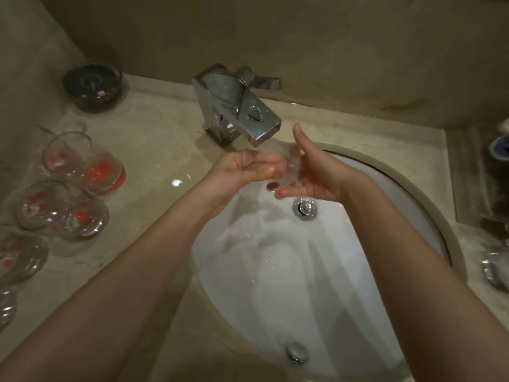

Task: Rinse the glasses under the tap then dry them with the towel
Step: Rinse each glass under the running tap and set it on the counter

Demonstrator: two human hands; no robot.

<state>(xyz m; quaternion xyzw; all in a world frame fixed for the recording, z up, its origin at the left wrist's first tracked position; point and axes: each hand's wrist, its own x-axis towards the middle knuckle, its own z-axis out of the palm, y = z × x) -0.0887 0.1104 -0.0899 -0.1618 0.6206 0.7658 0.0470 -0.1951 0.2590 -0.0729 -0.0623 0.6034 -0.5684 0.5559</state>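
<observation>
- The white sink [275, 285] lies nearest, under both forearms.
- The left hand [245, 168] and the right hand [314, 175] together hold one clear glass [286, 166] under the running tap [245, 106].
- More glasses [68, 186] stand on the counter [154, 150], on the left.

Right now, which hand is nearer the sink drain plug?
Right. The right hand holds the glass just above the drain plug; the left hand grips it farther off to the left.
</observation>
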